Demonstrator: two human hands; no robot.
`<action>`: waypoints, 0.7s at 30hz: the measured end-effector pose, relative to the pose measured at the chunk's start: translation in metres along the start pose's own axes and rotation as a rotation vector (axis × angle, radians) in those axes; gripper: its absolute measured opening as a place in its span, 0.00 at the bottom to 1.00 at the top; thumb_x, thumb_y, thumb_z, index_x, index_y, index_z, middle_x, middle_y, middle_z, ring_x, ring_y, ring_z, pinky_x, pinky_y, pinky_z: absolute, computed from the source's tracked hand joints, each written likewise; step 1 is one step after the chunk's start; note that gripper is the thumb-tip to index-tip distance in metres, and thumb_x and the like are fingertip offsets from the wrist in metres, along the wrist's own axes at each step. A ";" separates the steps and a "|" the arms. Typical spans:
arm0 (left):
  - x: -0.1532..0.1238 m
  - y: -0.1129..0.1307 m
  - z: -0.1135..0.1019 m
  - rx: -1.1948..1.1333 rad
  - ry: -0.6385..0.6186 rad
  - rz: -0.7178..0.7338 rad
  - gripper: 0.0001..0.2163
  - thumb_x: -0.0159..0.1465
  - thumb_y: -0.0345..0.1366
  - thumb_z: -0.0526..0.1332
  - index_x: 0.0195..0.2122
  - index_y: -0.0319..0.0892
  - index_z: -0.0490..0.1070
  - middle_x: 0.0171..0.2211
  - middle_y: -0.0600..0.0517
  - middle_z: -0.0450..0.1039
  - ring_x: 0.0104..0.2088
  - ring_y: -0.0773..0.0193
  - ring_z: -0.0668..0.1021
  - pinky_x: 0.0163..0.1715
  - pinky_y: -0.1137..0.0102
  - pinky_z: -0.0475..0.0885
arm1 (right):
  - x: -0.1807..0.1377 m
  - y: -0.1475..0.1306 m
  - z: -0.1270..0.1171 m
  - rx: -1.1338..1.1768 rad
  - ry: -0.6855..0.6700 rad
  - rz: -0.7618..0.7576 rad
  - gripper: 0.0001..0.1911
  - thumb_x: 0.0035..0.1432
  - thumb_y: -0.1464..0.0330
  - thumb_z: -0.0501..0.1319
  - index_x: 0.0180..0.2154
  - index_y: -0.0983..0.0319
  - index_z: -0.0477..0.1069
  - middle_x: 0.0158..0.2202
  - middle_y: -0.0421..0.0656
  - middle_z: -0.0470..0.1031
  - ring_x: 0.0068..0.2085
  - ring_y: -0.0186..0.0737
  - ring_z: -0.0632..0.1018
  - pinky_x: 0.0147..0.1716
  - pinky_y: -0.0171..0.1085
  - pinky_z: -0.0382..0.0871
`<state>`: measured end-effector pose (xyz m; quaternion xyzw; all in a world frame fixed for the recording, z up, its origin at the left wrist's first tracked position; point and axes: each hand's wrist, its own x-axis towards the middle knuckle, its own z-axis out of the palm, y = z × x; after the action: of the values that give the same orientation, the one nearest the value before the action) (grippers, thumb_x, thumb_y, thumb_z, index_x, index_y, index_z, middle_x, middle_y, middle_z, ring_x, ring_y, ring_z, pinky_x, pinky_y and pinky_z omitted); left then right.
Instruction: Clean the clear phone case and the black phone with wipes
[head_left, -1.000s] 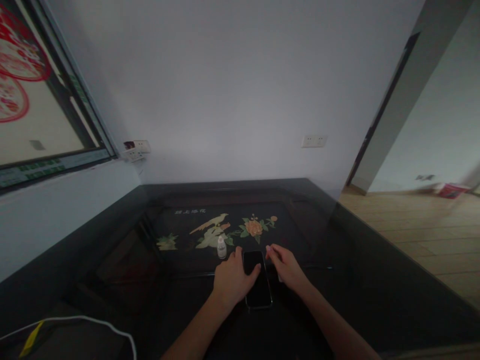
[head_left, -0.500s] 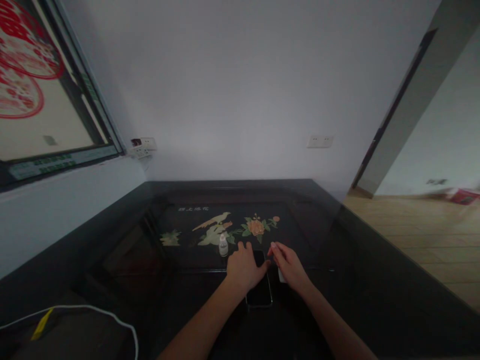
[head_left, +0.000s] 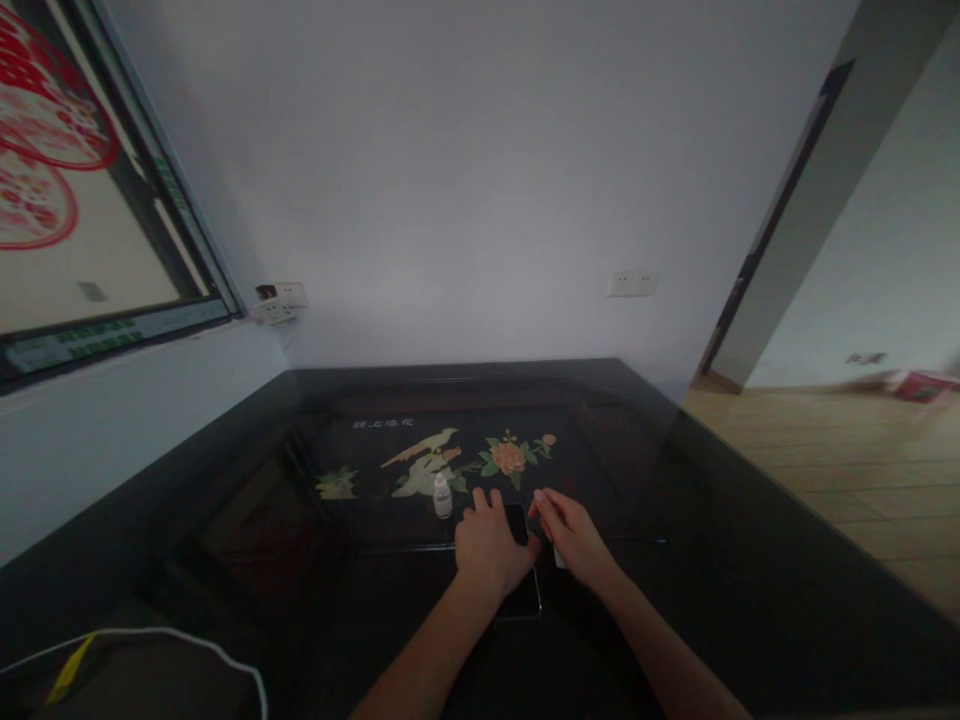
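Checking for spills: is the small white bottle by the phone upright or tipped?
Upright. The small white bottle stands cap-up on the dark table, just beyond the left hand.

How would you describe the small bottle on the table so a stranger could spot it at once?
Start at the dark glass-topped table with its painted bird and flower panel. At the panel's near edge, just beyond the left hand, stands the small bottle. It is the only upright, pale thing there; the phone beside it lies flat and black.
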<state>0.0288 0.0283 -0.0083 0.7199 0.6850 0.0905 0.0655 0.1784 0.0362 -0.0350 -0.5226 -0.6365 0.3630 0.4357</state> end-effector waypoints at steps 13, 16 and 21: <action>-0.001 0.000 0.008 -0.012 0.024 -0.011 0.33 0.60 0.57 0.58 0.59 0.36 0.65 0.59 0.34 0.65 0.50 0.45 0.76 0.45 0.61 0.72 | -0.002 0.000 0.001 -0.064 0.004 -0.016 0.27 0.70 0.48 0.50 0.31 0.61 0.72 0.21 0.36 0.64 0.23 0.33 0.66 0.22 0.32 0.58; -0.001 -0.005 0.008 -0.035 0.035 -0.002 0.34 0.60 0.60 0.56 0.58 0.37 0.65 0.58 0.35 0.65 0.50 0.44 0.76 0.44 0.60 0.72 | -0.002 -0.001 0.001 -0.066 -0.002 -0.017 0.27 0.70 0.48 0.49 0.32 0.61 0.72 0.21 0.35 0.63 0.22 0.33 0.65 0.22 0.31 0.58; -0.002 -0.010 0.008 -0.048 0.051 0.005 0.34 0.61 0.61 0.56 0.58 0.38 0.64 0.56 0.36 0.65 0.49 0.44 0.77 0.43 0.60 0.72 | -0.001 -0.001 0.000 -0.079 -0.028 -0.004 0.26 0.70 0.48 0.50 0.32 0.60 0.72 0.21 0.35 0.63 0.23 0.33 0.66 0.23 0.32 0.59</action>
<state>0.0204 0.0275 -0.0187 0.7174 0.6822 0.1256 0.0652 0.1779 0.0346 -0.0345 -0.5330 -0.6576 0.3441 0.4064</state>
